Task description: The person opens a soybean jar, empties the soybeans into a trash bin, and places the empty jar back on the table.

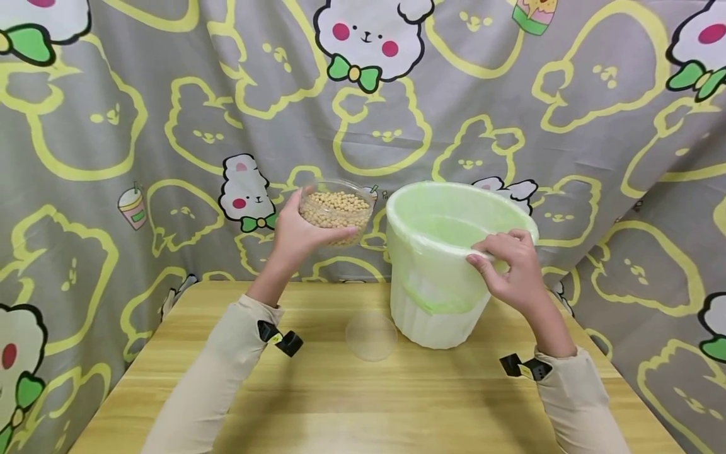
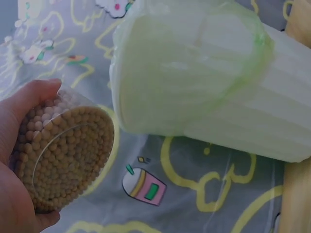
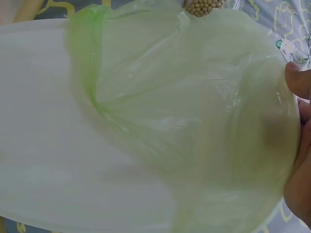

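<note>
A clear round plastic tub (image 1: 336,228) of pale yellow soybeans sits in my left hand (image 1: 296,232), held above the table's back edge. Fingers and thumb curl around its side, and the left wrist view shows the beans (image 2: 73,155) through its wall and base. To the right stands a white trash bin (image 1: 431,328), lined with a thin light-green plastic bag (image 1: 437,280) folded over the rim. My right hand (image 1: 513,271) pinches the lined rim at the near right, thumb outside and fingers over the edge. Tub and bin are apart.
A clear round lid (image 1: 371,337) lies flat on the wooden table (image 1: 340,403), just left of the bin's base. Behind the table hangs a grey curtain (image 1: 374,145) with cartoon prints, which also runs along both sides.
</note>
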Available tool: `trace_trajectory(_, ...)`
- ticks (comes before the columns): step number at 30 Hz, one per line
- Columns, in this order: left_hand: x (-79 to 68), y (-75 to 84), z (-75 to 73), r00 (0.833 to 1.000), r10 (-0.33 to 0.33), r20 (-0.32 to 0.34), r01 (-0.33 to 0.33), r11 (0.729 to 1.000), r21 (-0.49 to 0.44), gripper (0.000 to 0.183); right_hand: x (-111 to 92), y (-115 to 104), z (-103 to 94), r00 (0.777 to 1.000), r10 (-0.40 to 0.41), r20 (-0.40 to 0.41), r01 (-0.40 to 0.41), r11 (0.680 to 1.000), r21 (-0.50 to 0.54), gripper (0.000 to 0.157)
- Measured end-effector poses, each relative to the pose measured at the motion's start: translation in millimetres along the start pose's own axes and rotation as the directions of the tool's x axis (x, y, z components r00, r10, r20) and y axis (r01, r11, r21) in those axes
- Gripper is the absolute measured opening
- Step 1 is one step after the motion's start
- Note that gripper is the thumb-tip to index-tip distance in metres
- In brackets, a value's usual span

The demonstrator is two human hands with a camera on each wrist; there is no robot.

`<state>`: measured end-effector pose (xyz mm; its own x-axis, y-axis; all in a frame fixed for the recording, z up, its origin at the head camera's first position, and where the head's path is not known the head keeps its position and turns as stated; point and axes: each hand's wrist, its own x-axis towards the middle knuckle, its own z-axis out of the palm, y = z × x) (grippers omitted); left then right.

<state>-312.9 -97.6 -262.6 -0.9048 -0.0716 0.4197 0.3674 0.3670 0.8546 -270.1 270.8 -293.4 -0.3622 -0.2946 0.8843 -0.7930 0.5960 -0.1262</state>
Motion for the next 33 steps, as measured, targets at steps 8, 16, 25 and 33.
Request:
trace_trajectory(8,12.8,26.6,8.1,0.998,0.043,0.039,-0.048,0.99,0.131,0.129,-2.9,-0.4,-3.5,1.0,0.007,0.01,-0.007,1.0,0.006,0.024)
trace_trajectory(16,27.8,30.7,18.4,0.992,0.07,0.105,-0.092,0.969,0.227,0.126,-13.1,-3.7,-2.5,1.0,0.018,0.014,-0.018,1.0,-0.012,0.036)
trace_trajectory(25,40.7,37.4,23.4,0.985,0.107,0.136,-0.145,0.94,0.309,0.128,-9.5,-2.2,1.3,1.0,0.016,0.016,-0.016,0.999,-0.029,0.044)
trace_trajectory(33,42.4,49.6,23.0,0.982,0.089,0.168,-0.141,0.934,0.329,0.131,-2.2,-0.5,2.2,1.0,-0.002,0.02,0.002,1.0,-0.026,0.049)
